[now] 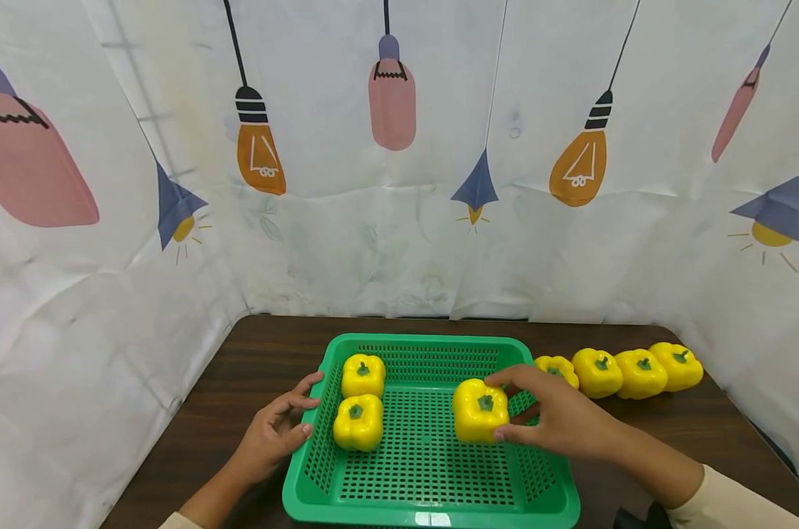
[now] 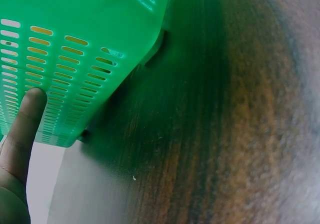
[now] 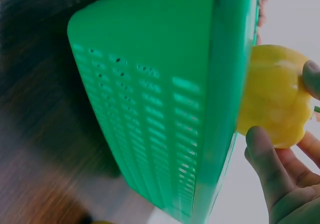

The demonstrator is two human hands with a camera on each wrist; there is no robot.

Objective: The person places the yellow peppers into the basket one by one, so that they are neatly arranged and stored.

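Observation:
A green perforated plastic basket (image 1: 432, 516) rests on the table. My right hand (image 1: 567, 419) pinches a yellow bell pepper (image 1: 475, 415) between thumb and fingers, over the basket's right half. In the right wrist view that bell pepper (image 3: 275, 91) shows beyond the basket rim, fingertips pressed to its sides. Two more yellow bell peppers, a rear one (image 1: 363, 375) and a front one (image 1: 359, 424), sit along the basket's left inner wall. My left hand (image 1: 273, 433) touches the left outer side with extended fingers; one finger (image 2: 25, 129) lies against the slotted wall in the left wrist view.
Several yellow bell peppers (image 1: 640, 373) stand in a row on the dark wooden table (image 1: 267, 360), right of the basket. A white printed curtain (image 1: 333, 250) hangs behind and at both sides. A dark object (image 1: 644, 518) lies by my right wrist at the bottom edge.

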